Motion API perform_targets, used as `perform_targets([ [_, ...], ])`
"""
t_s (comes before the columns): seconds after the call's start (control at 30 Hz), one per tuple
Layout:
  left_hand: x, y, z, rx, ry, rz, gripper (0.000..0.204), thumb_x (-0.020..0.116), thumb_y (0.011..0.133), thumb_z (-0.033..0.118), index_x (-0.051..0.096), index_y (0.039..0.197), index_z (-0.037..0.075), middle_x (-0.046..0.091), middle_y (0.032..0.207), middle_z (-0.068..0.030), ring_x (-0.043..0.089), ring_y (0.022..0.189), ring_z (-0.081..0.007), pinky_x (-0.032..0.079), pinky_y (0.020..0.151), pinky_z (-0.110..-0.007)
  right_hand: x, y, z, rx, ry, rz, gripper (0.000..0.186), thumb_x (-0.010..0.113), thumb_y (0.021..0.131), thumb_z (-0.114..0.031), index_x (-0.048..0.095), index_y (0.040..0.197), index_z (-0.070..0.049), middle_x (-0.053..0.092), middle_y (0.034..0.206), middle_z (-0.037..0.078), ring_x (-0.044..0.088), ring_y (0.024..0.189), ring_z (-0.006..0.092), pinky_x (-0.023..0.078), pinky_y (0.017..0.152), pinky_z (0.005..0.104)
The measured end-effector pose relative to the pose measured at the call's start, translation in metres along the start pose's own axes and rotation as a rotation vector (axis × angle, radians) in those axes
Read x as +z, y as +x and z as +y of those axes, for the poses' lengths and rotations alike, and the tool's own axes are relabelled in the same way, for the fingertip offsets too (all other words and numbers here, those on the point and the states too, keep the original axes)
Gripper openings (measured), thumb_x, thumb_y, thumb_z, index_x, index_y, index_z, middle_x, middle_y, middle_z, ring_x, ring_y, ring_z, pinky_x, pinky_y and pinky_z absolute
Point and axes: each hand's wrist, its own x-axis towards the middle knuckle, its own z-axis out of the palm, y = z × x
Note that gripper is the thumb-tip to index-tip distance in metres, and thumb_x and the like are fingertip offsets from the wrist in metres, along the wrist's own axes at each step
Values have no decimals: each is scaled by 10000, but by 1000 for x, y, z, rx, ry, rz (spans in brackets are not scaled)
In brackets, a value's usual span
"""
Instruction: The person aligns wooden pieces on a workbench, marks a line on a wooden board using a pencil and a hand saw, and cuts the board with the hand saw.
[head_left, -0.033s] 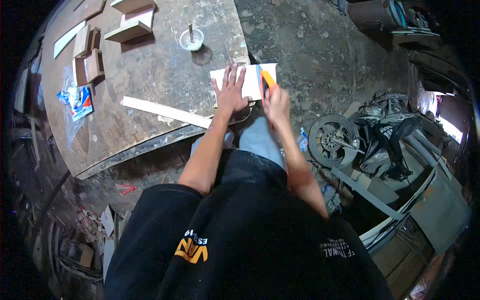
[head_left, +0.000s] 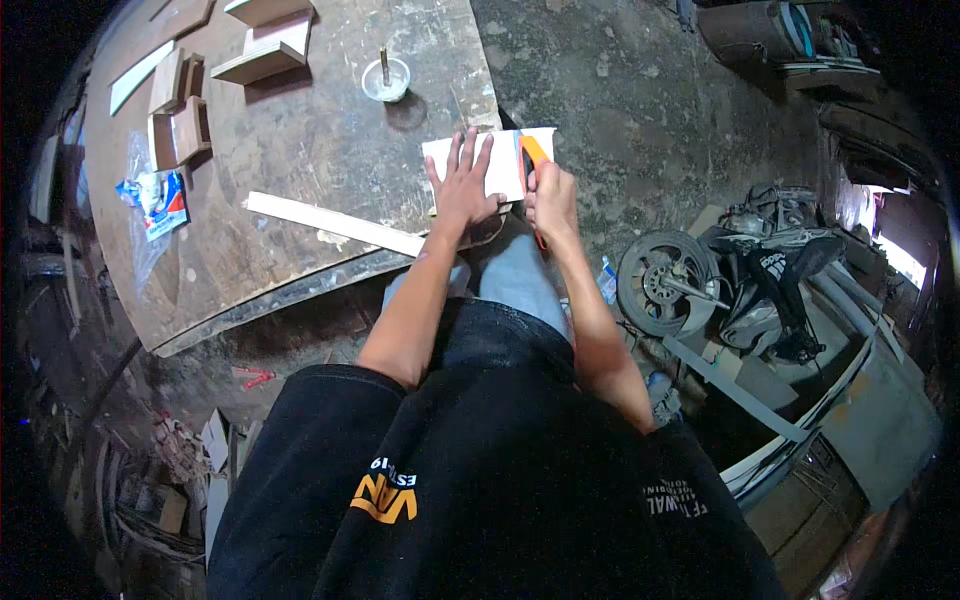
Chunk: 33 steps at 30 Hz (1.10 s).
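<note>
A white board [head_left: 503, 165] lies at the table's right edge, its right end reaching past the edge. My left hand [head_left: 466, 188] rests flat on it with fingers spread. My right hand [head_left: 552, 205] is closed round an orange-handled hand saw [head_left: 534, 150], held against the board near its right end. Part of the handle sticks out above my fist, and a bit of orange shows below it. Most of the blade is hidden or too thin to make out.
The worn wooden table [head_left: 310, 130] holds a pale wood strip [head_left: 330, 222], a small white cup [head_left: 386, 82] with a stick in it, wooden box-like pieces [head_left: 265, 62] and a blue-white plastic packet [head_left: 160, 205]. To the right, a wheel [head_left: 662, 280] and motorbike parts crowd the floor.
My right hand has shifted very slightly with the saw, showing more of the handle's dark opening. My left hand stays in place on the board.
</note>
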Motion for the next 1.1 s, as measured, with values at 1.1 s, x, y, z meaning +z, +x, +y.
perform_targets([
  [1.1, -5, 8, -5, -66, 57, -51, 1142, 770, 707, 527, 86, 1598, 324, 32, 1682, 2, 35, 1545, -269, 56, 1151, -707, 1, -6, -24, 181, 60, -39, 405, 365, 1027, -294, 461, 701, -74, 425, 511, -17, 412, 394, 93, 283, 366, 250],
])
